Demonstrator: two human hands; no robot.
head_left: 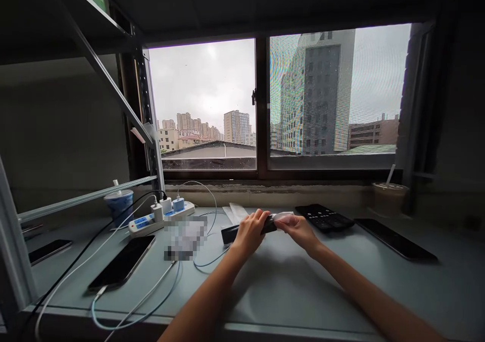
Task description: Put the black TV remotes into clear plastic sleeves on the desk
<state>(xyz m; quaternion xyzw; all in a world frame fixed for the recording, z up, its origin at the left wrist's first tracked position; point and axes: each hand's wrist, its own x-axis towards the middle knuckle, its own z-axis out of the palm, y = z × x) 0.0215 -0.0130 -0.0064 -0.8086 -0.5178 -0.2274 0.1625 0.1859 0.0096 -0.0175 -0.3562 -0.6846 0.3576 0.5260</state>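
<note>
My left hand (250,233) is closed around a long black object (229,235), whose ends show on either side of my fingers; its exact kind cannot be made out. At the right end of that object, my right hand (298,232) pinches a crumpled white tissue (282,216), which appears to touch it. Just behind my left hand lie some white sheets (238,212), partly hidden by it. Both hands are above the middle of the grey-green desk (288,286).
Left are a plugged-in phone (123,262), another phone (51,251), a power strip (146,226), a blue cup (119,205), loose cables and a blurred-out item (185,237). Right are a black keypad-like device (324,217), a dark phone (396,239) and a drink cup (390,199).
</note>
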